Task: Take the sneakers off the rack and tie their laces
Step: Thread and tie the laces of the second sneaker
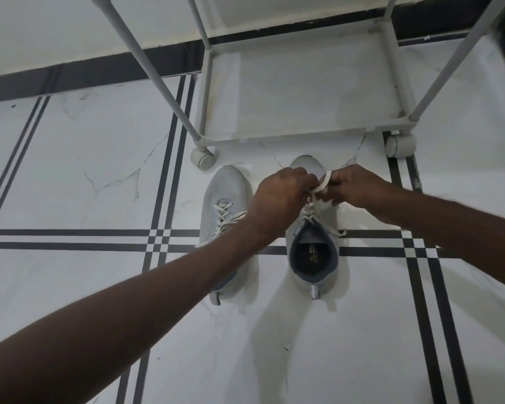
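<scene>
Two pale grey sneakers stand side by side on the tiled floor, toes pointing at the rack. The left sneaker (225,196) has loose white laces, and my left forearm crosses over its heel. The right sneaker (314,255) shows its dark inner lining. My left hand (280,196) and my right hand (353,186) meet above its tongue, each pinching part of its white lace (324,183), which loops up between them. One lace end trails off the shoe's right side.
A white shoe rack (301,83) on castors stands just beyond the sneakers, its lowest shelf bare. Its slanting posts rise at left and right. The floor is white marble tile with black stripes; a dark skirting runs along the wall.
</scene>
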Action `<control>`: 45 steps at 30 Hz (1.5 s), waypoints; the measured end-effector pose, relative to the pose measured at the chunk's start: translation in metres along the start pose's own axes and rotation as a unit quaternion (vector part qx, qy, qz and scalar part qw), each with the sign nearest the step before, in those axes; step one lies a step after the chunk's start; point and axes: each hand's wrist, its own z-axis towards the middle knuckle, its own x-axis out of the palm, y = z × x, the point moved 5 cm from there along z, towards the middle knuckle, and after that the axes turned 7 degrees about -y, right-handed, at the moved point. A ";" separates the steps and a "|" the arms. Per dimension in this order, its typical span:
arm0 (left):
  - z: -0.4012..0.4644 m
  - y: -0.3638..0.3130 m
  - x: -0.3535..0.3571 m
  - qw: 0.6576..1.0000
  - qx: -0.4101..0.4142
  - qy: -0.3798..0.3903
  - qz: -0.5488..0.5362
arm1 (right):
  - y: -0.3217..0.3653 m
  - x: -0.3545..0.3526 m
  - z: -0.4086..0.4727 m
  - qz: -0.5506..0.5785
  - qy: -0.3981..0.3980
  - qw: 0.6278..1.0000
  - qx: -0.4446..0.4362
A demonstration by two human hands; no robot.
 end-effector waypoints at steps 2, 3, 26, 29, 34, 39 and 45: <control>-0.001 0.001 0.001 1.000 0.000 -0.013 0.028 | 0.000 0.005 0.002 0.042 0.033 0.999 0.004; -0.001 0.002 0.000 0.999 -0.012 -0.023 0.031 | 0.000 0.006 0.003 0.045 0.042 0.998 0.010; -0.080 0.062 0.010 0.789 -0.543 0.200 -0.205 | -0.022 -0.016 -0.020 -0.628 -0.040 0.774 -0.072; -0.063 0.058 0.001 0.906 -0.398 0.135 -0.047 | -0.013 -0.013 -0.023 -0.580 -0.010 0.810 -0.084; -0.046 0.022 0.015 0.949 -0.260 0.163 -0.077 | 0.014 -0.020 -0.028 -0.187 0.003 0.978 -0.095; -0.047 0.018 0.029 0.947 -0.244 0.202 -0.054 | 0.009 -0.022 -0.022 0.067 0.028 0.997 -0.035; -0.046 0.013 0.029 0.952 -0.235 0.184 -0.061 | 0.032 -0.034 -0.025 -0.475 -0.103 0.834 -0.260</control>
